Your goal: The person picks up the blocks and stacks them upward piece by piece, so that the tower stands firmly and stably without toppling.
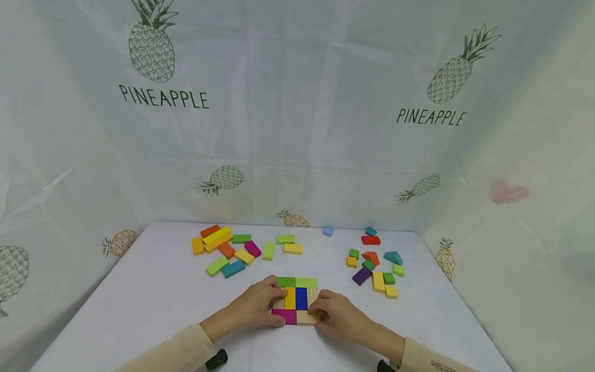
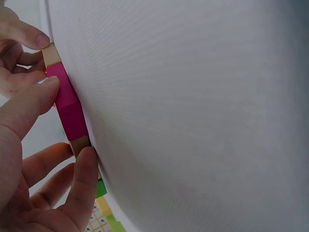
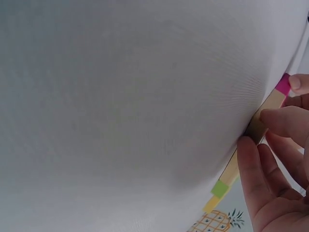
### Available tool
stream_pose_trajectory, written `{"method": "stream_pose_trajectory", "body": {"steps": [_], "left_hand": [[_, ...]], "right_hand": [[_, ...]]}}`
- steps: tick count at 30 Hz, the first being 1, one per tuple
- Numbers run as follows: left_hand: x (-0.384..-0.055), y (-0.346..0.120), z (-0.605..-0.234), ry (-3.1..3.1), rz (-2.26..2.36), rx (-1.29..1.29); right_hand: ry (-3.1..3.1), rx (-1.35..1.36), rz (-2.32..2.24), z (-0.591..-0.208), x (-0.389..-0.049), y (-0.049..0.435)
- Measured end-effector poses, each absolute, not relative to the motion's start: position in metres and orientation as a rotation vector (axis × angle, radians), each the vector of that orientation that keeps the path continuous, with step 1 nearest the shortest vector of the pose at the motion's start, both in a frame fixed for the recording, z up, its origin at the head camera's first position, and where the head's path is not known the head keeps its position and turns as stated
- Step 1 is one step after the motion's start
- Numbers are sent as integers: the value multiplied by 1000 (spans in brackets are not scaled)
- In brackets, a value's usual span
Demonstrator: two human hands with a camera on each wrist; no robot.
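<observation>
Sleeves (image 1: pixel 178 350) lie nearest. Left hand (image 1: pixel 253 307), fingers spread, touches the left edge of the block rectangle (image 1: pixel 301 298) on the surface (image 1: pixel 153 289); right hand (image 1: pixel 345 317), seemingly spread too, touches its near right corner. Loose blocks (image 1: pixel 293 249) lie beyond.

From my remote post I see a pale sheeting backdrop (image 1: pixel 297 129), lightly creased, enclosing a white worktop (image 1: pixel 139 305) at back and both sides. Printed pineapples (image 1: pixel 151 53), some captioned PINEAPPLE; a faint red heart (image 1: pixel 509 192) at right. Light soft; I note dull sheen along folds.
</observation>
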State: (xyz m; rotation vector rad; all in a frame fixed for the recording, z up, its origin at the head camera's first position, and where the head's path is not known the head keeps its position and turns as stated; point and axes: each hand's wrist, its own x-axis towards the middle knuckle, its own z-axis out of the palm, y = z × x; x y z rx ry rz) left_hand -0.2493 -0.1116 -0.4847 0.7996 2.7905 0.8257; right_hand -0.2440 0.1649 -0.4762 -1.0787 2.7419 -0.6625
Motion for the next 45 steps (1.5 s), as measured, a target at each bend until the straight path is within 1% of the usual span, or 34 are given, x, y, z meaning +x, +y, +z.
{"method": "stream_pose_trajectory", "body": {"steps": [12,28,45], "left_hand": [[-251,-112,-490,2796,814,775],[-248,-112,-484,2777,845,779],[-248,-111,-487,2785,833,780]], "right_hand": [[2712,-1080,-725,-477,-245,166],[2619,-964,-972,-484,-254,175],[2611,-898,-986,-484,-256,174]]}}
